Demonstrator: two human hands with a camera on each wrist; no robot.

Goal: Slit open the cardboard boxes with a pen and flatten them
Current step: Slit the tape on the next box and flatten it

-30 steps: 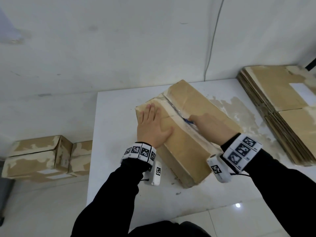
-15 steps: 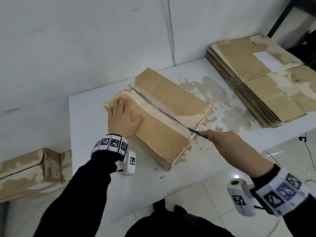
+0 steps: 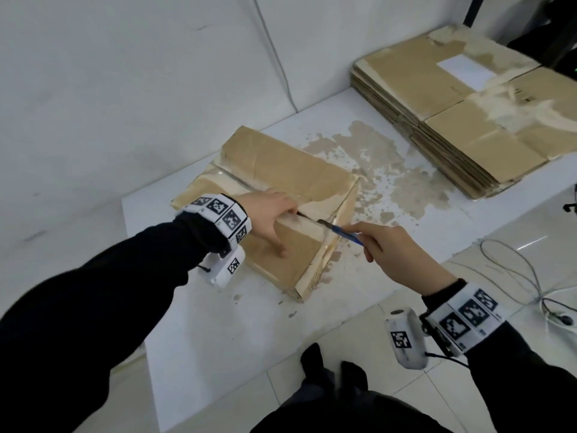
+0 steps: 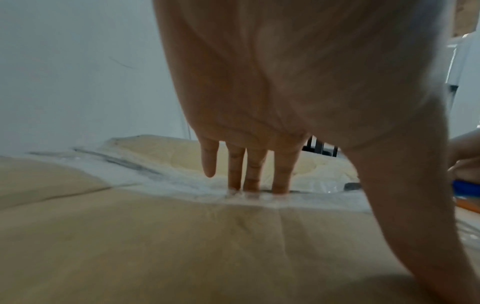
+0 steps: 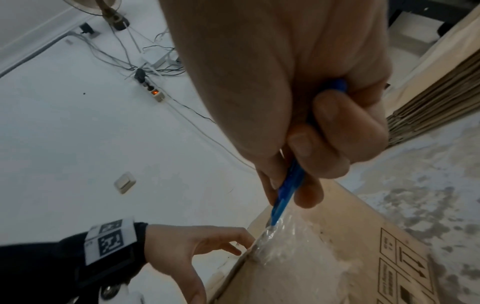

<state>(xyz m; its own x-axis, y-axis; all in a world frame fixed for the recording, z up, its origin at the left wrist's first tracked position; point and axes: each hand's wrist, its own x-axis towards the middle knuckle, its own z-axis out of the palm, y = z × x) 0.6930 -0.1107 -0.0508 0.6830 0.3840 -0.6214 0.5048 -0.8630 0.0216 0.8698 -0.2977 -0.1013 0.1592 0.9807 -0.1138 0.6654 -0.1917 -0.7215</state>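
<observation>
A taped cardboard box (image 3: pixel 281 170) lies on the white table (image 3: pixel 193 307), its top seam slit lengthwise. My left hand (image 3: pixel 271 214) rests on the near flap. Its fingers (image 4: pixel 254 170) reach straight down into the slit with the tips hidden, and the thumb is spread on the flap. My right hand (image 3: pixel 390 248) grips a blue pen (image 3: pixel 343 234) just off the box's near right end. The pen (image 5: pixel 285 195) has its tip in the clear tape at the seam's end, close to my left hand (image 5: pixel 194 246).
A tall stack of flattened cardboard (image 3: pixel 452 114) fills the table's far right. Torn paper residue (image 3: pixel 384 164) mottles the table between box and stack. Cables (image 3: pixel 515 270) and a power strip (image 5: pixel 155 94) lie on the tiled floor to the right. A white wall stands close behind.
My left hand slid from the box's far left end to the near end of the seam and dipped its fingers into the slit. The right hand brought the pen tip back onto the box end.
</observation>
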